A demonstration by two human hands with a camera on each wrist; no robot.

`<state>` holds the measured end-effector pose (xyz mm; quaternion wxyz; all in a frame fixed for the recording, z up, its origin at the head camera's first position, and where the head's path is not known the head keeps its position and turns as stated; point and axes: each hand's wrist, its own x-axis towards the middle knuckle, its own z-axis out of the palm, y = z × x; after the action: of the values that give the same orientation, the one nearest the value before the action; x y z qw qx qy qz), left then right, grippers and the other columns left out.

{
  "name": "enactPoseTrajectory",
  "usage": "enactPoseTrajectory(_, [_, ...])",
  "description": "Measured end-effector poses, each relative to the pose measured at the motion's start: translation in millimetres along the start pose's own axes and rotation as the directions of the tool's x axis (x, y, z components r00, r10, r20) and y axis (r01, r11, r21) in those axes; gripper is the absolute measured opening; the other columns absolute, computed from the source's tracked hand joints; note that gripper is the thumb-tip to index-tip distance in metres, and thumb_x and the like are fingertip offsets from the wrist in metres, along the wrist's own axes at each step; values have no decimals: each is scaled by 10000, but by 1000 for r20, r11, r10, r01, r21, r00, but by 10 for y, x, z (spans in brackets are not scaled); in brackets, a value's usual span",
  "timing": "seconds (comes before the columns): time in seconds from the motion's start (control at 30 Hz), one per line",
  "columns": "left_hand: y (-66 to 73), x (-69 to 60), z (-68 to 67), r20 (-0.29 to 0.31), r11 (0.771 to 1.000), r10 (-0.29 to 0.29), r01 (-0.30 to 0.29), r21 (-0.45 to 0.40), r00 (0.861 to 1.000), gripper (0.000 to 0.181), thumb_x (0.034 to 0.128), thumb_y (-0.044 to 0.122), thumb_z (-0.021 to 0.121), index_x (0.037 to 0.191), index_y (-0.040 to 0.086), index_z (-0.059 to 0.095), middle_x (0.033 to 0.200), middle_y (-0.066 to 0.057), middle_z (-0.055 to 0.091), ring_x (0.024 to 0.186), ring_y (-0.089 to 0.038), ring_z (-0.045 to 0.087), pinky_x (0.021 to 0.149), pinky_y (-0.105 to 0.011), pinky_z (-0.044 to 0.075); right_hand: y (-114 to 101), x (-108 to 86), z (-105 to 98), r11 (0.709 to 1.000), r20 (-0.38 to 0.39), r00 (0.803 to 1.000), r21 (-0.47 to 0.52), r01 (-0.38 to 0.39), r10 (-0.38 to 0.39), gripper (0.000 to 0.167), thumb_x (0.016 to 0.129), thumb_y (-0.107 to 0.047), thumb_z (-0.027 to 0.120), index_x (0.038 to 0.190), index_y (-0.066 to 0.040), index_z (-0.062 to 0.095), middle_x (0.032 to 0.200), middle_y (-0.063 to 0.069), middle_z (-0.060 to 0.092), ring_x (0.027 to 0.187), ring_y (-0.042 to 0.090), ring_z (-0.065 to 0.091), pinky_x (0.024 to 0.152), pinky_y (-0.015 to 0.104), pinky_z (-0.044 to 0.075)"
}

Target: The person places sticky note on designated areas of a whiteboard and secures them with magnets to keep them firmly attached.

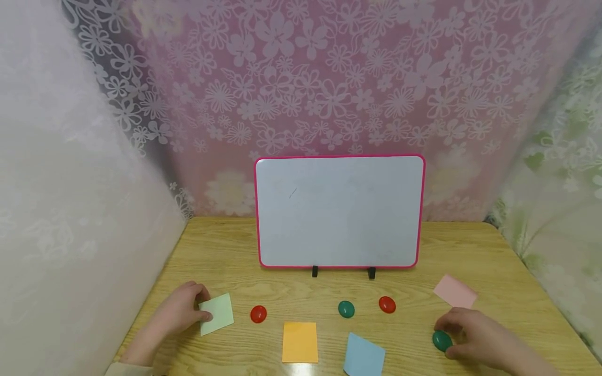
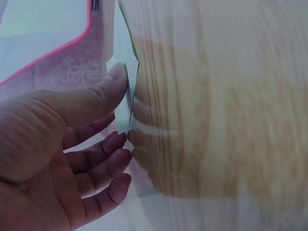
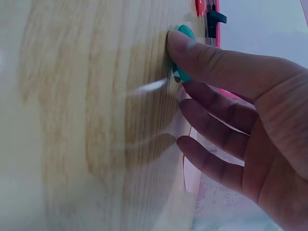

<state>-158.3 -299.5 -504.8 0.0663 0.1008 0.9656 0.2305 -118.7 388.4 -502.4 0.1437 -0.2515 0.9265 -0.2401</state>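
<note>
At the table's left, my left hand (image 1: 181, 309) pinches the left edge of a pale green paper note (image 1: 220, 314). The left wrist view has the thumb of the left hand (image 2: 72, 125) on the note (image 2: 126, 91). Over on the right, my right hand (image 1: 475, 337) holds a round green magnet (image 1: 442, 341) between thumb and fingers, at the table surface. Its thumb covers part of the green magnet (image 3: 186, 32) in the right wrist view. Just beyond this hand lies a pink paper note (image 1: 455, 291).
A whiteboard (image 1: 339, 211) with a pink frame stands on black feet at the back. Before it lie a red magnet (image 1: 258, 314), another green magnet (image 1: 346, 309) and a second red magnet (image 1: 387, 304). Nearer are an orange note (image 1: 300, 342) and a blue note (image 1: 364, 356).
</note>
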Motion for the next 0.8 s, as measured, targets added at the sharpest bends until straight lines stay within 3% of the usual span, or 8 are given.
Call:
enactPoseTrajectory(0.33, [103,22,-19,25,995,-55,57,-76,998,369,754,113,971,994,97,691,863,11,618,786,-166,538,717,-380,488,-44,64,-34,997,26,1000,-73,13,-11,344,800,-341,947,1068,-193,788,1018,-210,667,891,-29,606,793,309,583])
enactPoseTrajectory(0.57, [65,25,-5,13,995,-21,22,-93,1000,317,785,12,921,992,99,697,850,13,596,786,-160,527,704,-346,473,-89,94,-31,993,3,1000,-120,9,-8,354,805,-423,935,1062,-236,780,1017,-243,668,890,-39,623,781,313,590])
enactPoseTrajectory(0.8, [25,41,11,4,995,-6,7,-102,1000,260,841,-87,832,974,101,711,841,26,588,786,-149,530,688,-314,479,-122,141,-32,990,2,1000,-140,23,-23,318,809,-391,938,1040,-246,773,991,-238,636,877,-39,603,772,321,584])
